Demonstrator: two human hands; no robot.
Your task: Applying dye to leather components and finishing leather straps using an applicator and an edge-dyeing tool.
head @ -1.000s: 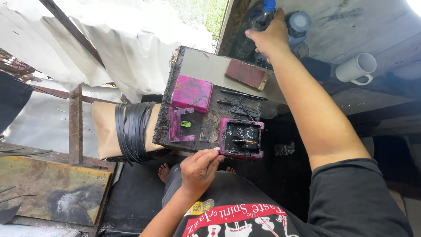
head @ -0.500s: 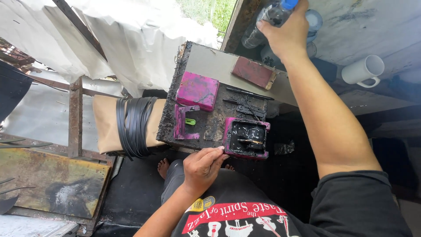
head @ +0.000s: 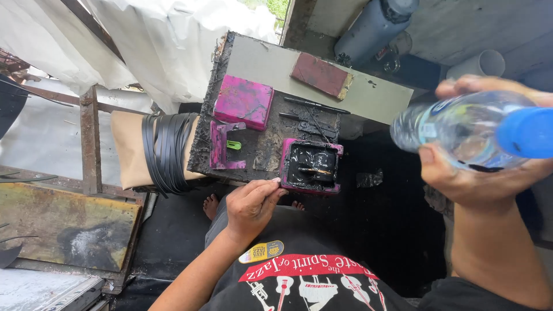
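Note:
My right hand (head: 478, 173) grips a clear plastic water bottle (head: 455, 129) with a blue cap, held close to the camera at the right. My left hand (head: 250, 201) rests with curled fingers at the near edge of a blackened work board (head: 259, 155), next to a pink square tray (head: 311, 166) filled with black ink and a brush. A pink block (head: 244, 102) and a pink frame piece (head: 223, 145) with a small green bit lie on the board.
A dark red pad (head: 320, 75) and black pens (head: 315, 106) lie on the board's grey part. Black straps (head: 167, 152) wrap a tan cushion at left. A grey flask (head: 368, 31) and white mug (head: 484, 63) stand behind. White sheeting hangs at top left.
My right hand took the water bottle from the back shelf and brought it toward me, close to the camera. My left hand stayed at the board's near edge.

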